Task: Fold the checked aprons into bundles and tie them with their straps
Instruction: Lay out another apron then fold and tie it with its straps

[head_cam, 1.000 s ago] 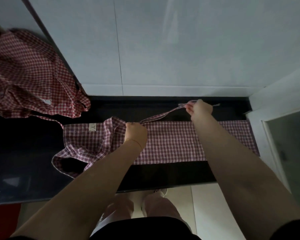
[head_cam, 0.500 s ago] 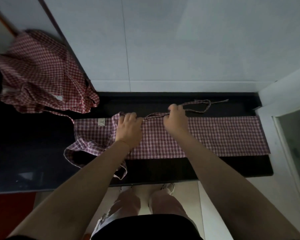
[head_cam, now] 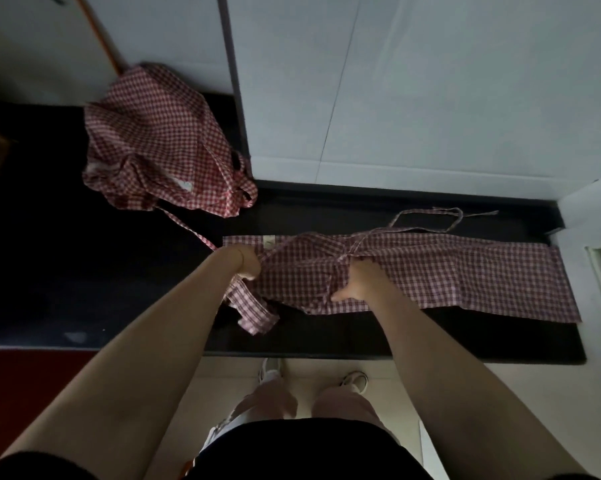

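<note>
A red-and-white checked apron (head_cam: 448, 278) lies folded into a long strip across the black counter (head_cam: 84, 271). My left hand (head_cam: 245, 263) grips the bunched cloth at the strip's left end, where a wide band (head_cam: 254, 311) hangs down toward the counter's front edge. My right hand (head_cam: 359, 284) grips the cloth near the middle, thumb pointing left, where a thin strap is gathered. That strap (head_cam: 430, 220) loops loosely over the counter behind the strip. A second checked apron (head_cam: 160, 147) sits crumpled at the back left.
White wall panels (head_cam: 396, 98) rise right behind the counter, and a white frame (head_cam: 590, 220) closes off the right end. The counter's front edge runs just above my feet on the pale floor (head_cam: 309, 375). A red surface (head_cam: 32, 375) shows at lower left.
My right hand has left the strap's far part and come down onto the strip's middle. The left end of the apron is now bunched and pulled rightward between both hands.
</note>
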